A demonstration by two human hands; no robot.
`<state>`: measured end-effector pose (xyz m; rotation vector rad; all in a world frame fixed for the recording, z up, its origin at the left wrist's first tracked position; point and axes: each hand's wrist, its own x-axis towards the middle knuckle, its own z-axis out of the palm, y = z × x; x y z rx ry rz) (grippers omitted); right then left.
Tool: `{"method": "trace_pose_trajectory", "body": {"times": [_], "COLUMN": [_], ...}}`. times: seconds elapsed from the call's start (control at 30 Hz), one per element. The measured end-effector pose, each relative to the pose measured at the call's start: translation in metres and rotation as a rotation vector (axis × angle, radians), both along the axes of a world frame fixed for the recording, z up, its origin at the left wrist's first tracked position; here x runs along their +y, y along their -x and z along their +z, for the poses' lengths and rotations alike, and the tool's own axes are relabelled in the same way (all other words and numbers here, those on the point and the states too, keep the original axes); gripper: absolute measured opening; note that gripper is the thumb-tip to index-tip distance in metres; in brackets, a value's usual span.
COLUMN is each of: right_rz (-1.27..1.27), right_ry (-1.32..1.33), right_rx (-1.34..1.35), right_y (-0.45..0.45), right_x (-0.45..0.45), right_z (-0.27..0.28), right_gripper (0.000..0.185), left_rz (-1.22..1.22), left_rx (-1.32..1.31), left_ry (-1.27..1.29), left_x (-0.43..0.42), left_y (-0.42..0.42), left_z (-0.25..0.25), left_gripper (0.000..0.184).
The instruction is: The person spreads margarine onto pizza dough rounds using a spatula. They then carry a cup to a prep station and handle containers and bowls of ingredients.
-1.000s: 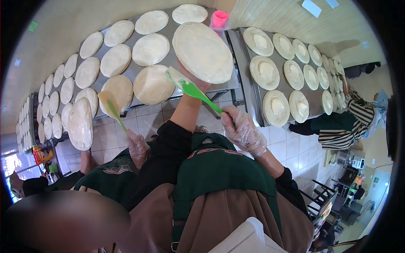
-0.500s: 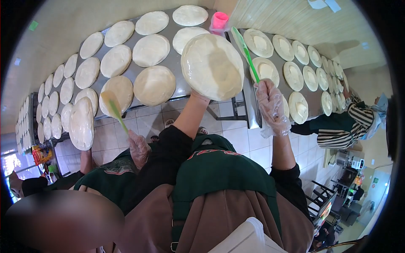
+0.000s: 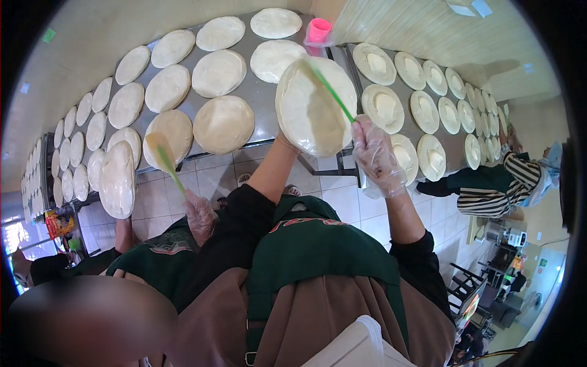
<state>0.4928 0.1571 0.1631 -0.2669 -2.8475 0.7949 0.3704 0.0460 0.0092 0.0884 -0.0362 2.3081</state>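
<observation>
My left hand (image 3: 288,144) is under a round cream-coated disc (image 3: 306,110), holding it up over the near edge of the metal table; its fingers are hidden beneath the disc. In a clear plastic glove, my right hand (image 3: 377,150) is closed round the handle of a green spatula (image 3: 333,92). The spatula's blade lies over the upper part of the disc, and whether it touches the surface is hard to tell. A shadow darkens the middle of the disc. Other coated discs (image 3: 224,124) rest on the table to the left.
More discs with a lump on top (image 3: 382,109) stand on a second table at the right. A pink cup (image 3: 318,29) is at the back. A co-worker's gloved hand (image 3: 199,214) at left holds another spatula (image 3: 164,160). A person in stripes (image 3: 501,183) stands right.
The held disc has moved right and slightly down. My right hand went right, away from the disc, then came back with the spatula over it.
</observation>
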Motion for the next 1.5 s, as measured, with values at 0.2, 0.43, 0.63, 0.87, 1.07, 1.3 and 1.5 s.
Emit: {"method": "trace_pose_trajectory", "body": {"times": [0.2, 0.43, 0.63, 0.87, 1.07, 1.3, 1.5], "right_rz": [0.276, 0.099, 0.375, 0.092, 0.314, 0.202, 0.207], "right_ry": [-0.015, -0.254, -0.097, -0.085, -0.091, -0.057, -0.253], "right_rx": [0.055, 0.041, 0.084, 0.096, -0.008, 0.046, 0.035], "right_y": [-0.005, 0.005, -0.005, 0.006, 0.007, 0.002, 0.010], "right_x": [0.004, 0.018, 0.005, 0.016, 0.006, 0.010, 0.016], "right_z": [0.015, 0.008, 0.016, 0.019, 0.012, 0.013, 0.009], "right_gripper": [0.013, 0.011, 0.008, 0.010, 0.013, 0.013, 0.013], "left_rz": [-0.049, -0.115, -0.086, -0.035, -0.118, 0.019, -0.176], "left_rx": [0.097, -0.017, 0.101, -0.021, -0.009, 0.084, -0.007], "left_ry": [-0.199, -0.134, -0.281, -0.112, -0.055, 0.045, -0.078], "left_x": [-0.004, 0.001, 0.010, -0.008, -0.004, -0.002, -0.001], "left_y": [0.002, 0.007, 0.013, 0.004, 0.007, 0.000, -0.001], "left_z": [0.002, 0.009, -0.045, 0.031, 0.015, 0.014, 0.011], "left_gripper": [0.061, 0.064, 0.068, 0.064, 0.056, 0.052, 0.055]}}
